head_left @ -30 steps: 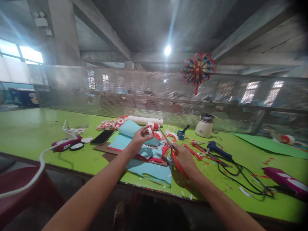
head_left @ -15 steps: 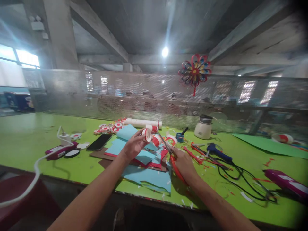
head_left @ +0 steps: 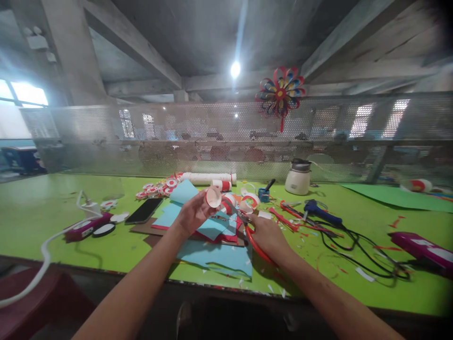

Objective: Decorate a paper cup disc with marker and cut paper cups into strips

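Note:
My left hand (head_left: 193,215) is closed around a small red-and-white paper cup (head_left: 213,197), its pale round end turned towards me. In my right hand (head_left: 271,236) is a pair of scissors (head_left: 252,238) with orange-red handles; their blades point towards the cup and look slightly apart from it. Blue paper sheets (head_left: 215,259) lie beneath both hands, stacked with red and brown sheets. Just behind the held cup lies another red-and-white cup (head_left: 222,184), and cut cup pieces (head_left: 250,200) are scattered nearby.
A phone (head_left: 144,210) and a power strip (head_left: 88,226) lie to the left. Rightward are a blue glue gun (head_left: 322,212) with a black cord, a purple tool (head_left: 421,248) and a cream jug (head_left: 297,179). A mesh partition (head_left: 198,123) stands behind the table.
The cup in my left hand has turned so its round end faces me more. My right hand has moved slightly left with the scissors. The camera view has shifted a little.

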The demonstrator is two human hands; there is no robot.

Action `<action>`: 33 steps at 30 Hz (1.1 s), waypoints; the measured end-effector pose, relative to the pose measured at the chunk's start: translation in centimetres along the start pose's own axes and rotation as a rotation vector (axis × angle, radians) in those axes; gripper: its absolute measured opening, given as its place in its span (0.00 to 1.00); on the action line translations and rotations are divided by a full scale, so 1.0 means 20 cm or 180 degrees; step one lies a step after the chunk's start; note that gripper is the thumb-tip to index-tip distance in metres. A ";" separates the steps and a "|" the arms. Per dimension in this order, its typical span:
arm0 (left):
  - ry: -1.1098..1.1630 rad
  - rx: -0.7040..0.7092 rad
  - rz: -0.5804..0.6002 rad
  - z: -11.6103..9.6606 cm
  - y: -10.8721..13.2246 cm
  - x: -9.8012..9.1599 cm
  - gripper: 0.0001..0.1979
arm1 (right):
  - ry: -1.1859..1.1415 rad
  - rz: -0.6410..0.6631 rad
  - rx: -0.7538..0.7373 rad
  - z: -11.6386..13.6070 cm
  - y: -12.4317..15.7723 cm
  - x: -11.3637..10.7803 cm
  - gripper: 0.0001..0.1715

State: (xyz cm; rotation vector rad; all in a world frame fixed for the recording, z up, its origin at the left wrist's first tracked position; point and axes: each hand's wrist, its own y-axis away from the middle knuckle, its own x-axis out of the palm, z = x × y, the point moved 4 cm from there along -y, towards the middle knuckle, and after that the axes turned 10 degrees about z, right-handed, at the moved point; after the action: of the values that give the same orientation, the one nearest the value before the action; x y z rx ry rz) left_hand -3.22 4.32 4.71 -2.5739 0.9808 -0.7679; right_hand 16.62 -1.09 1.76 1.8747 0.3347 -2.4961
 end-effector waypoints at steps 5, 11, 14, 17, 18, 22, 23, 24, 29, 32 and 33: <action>-0.2704 -0.0504 0.0841 0.04 0.02 0.08 0.17 | 0.0103 -0.0005 0.0079 0.00 0.00 -0.02 0.23; -0.2894 -0.0276 0.0579 0.00 0.00 0.08 0.19 | 0.0209 -0.0012 0.0187 -0.02 0.00 -0.02 0.24; -0.1298 -0.0186 0.0241 -0.02 -0.01 0.04 0.18 | 0.0242 -0.0018 0.0211 -0.02 -0.01 -0.02 0.24; -0.0160 -0.0175 -0.0343 -0.02 -0.01 -0.01 0.15 | 0.0270 -0.0037 0.0220 -0.02 -0.01 -0.02 0.24; 0.0035 -0.0224 -0.0491 -0.01 -0.01 -0.02 0.15 | 0.0279 -0.0035 0.0205 -0.01 -0.01 -0.02 0.24; 0.0365 -0.0268 -0.0753 0.00 -0.01 -0.04 0.12 | 0.0334 0.0010 0.0070 0.01 0.01 -0.02 0.23; 0.0422 -0.0241 -0.0754 0.01 -0.01 -0.05 0.12 | 0.0353 0.0029 0.0025 0.02 0.01 -0.01 0.23; 0.0476 -0.0229 -0.0720 0.01 -0.01 -0.05 0.12 | 0.0374 0.0053 -0.0019 0.02 0.02 -0.01 0.24; 0.0683 -0.0266 -0.0426 0.02 -0.01 -0.08 0.16 | 0.0463 0.0203 -0.0197 0.03 0.03 0.02 0.22; 0.0722 -0.0477 -0.0324 0.04 -0.02 -0.08 0.19 | 0.0461 0.0267 -0.0265 0.03 0.03 0.03 0.21; 0.0742 -0.0538 -0.0324 0.05 -0.02 -0.09 0.19 | 0.0452 0.0285 -0.0271 0.03 0.03 0.03 0.21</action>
State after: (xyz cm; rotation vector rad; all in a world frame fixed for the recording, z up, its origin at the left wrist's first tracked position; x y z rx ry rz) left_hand -3.62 5.79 3.44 -2.7423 1.0268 -1.0759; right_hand 15.96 -1.65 1.18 1.9913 0.3443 -2.2616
